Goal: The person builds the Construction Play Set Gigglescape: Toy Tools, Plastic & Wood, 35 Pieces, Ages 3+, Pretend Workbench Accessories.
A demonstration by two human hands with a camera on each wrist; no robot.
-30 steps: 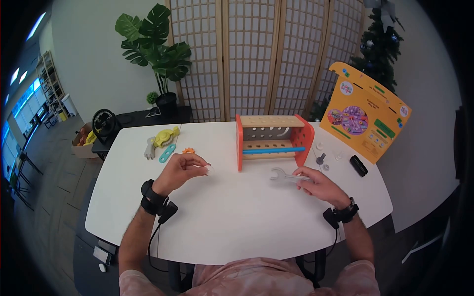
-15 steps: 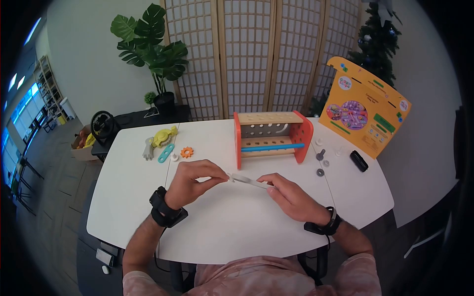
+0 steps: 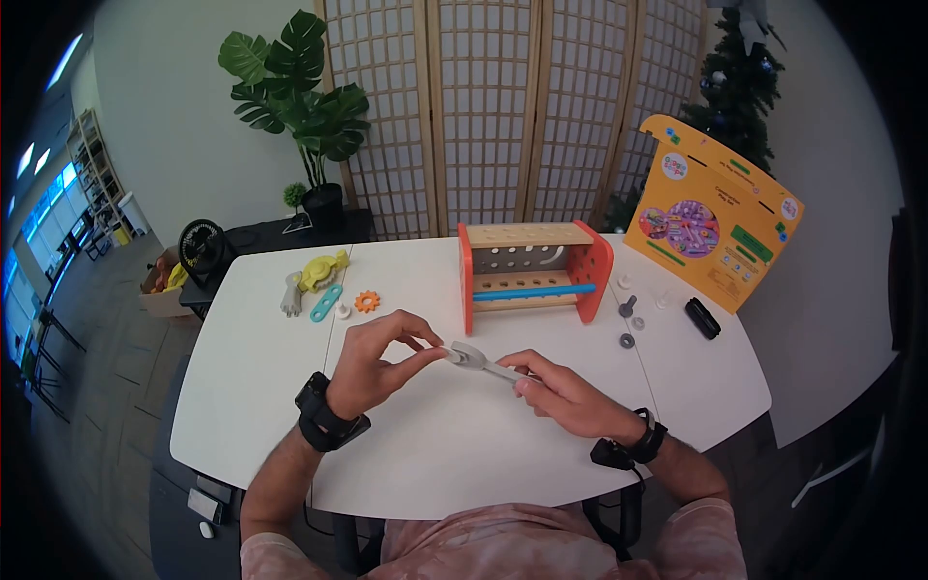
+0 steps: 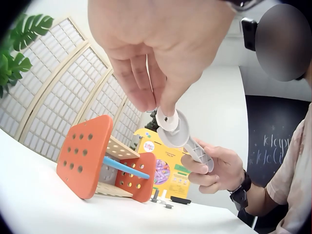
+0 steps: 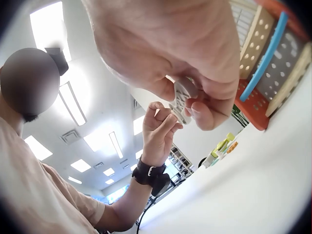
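Over the middle of the table, my left hand (image 3: pixel 379 362) pinches a small white round piece (image 4: pixel 166 120) with a hole at its centre between thumb and fingertips. My right hand (image 3: pixel 570 394) grips a grey toy wrench (image 3: pixel 469 356) by its handle. In the left wrist view the wrench's open end lies right against the white piece, partly round it. Behind the hands stands a toy workbench with red-orange end panels (image 4: pixel 86 157), wooden shelves and a blue rod (image 3: pixel 534 291).
At left lie a yellow toy (image 3: pixel 322 271), a grey piece (image 3: pixel 292 294), a teal strip (image 3: pixel 326 304), a white bolt (image 3: pixel 343 311) and an orange gear (image 3: pixel 367 302). At right are a grey bolt (image 3: pixel 627 306), a grey nut (image 3: pixel 626 340), a black object (image 3: pixel 703 317) and a yellow box (image 3: pixel 717 213).
Both hands have moved inward, bringing the wrench's open end to the white piece. Over the last half second the wrench has turned so its flat face shows more to the head view.
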